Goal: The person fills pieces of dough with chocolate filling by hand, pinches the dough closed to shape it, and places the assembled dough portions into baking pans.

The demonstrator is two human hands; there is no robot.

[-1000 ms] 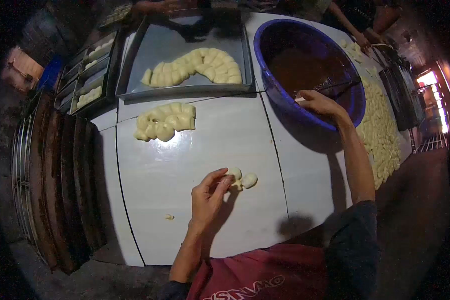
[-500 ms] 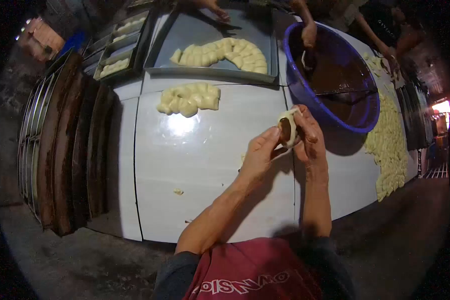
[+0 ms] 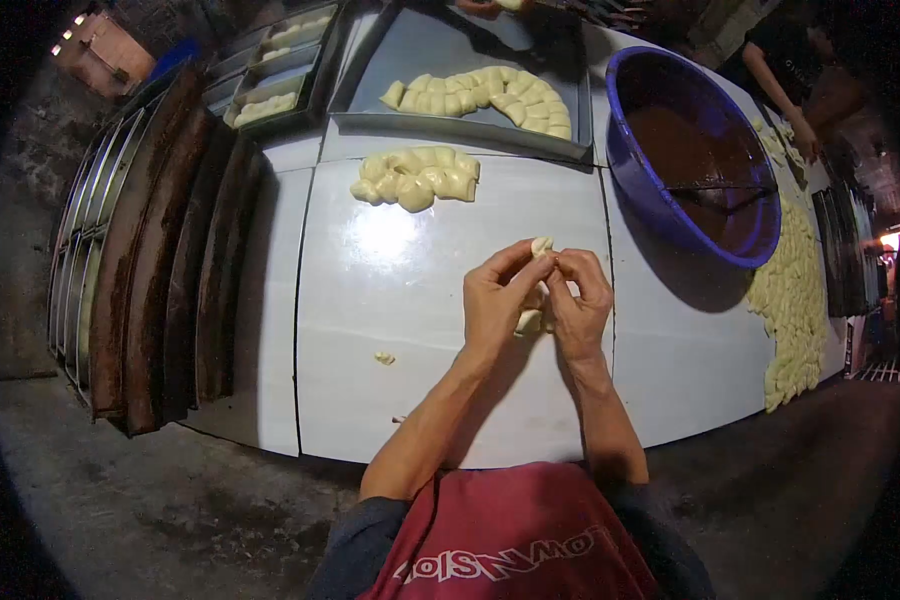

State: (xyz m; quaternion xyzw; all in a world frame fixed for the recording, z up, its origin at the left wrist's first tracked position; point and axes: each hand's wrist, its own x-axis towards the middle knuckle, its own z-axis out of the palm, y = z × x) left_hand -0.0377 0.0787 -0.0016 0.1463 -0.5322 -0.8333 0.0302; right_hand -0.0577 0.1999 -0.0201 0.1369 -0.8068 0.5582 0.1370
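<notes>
Above the white tiled table, my left hand [image 3: 492, 308] and my right hand [image 3: 582, 315] meet, both closed on one small piece of pale dough [image 3: 541, 246]. Thumbs and fingertips pinch it from either side, and a bit pokes out on top. Most of the dough is hidden by the fingers. Another pale patch shows low between the palms; I cannot tell if it belongs to the same piece. Beyond my hands, to the left, lies a cluster of rounded dough pieces [image 3: 416, 178] on the tiles.
A blue-purple basin [image 3: 642, 200] of brown filling stands at right. Behind is a metal tray [image 3: 450, 128] with rows of dough. Many small dough pieces [image 3: 792, 300] cover the right edge. Stacked trays [image 3: 150, 270] stand at left. Another person's arm [image 3: 770, 75] reaches in at far right.
My hands have come left and away from the basin. The dough, earlier spread with brown filling showing, is now pinched between my fingers. Another person's hand has left the basin.
</notes>
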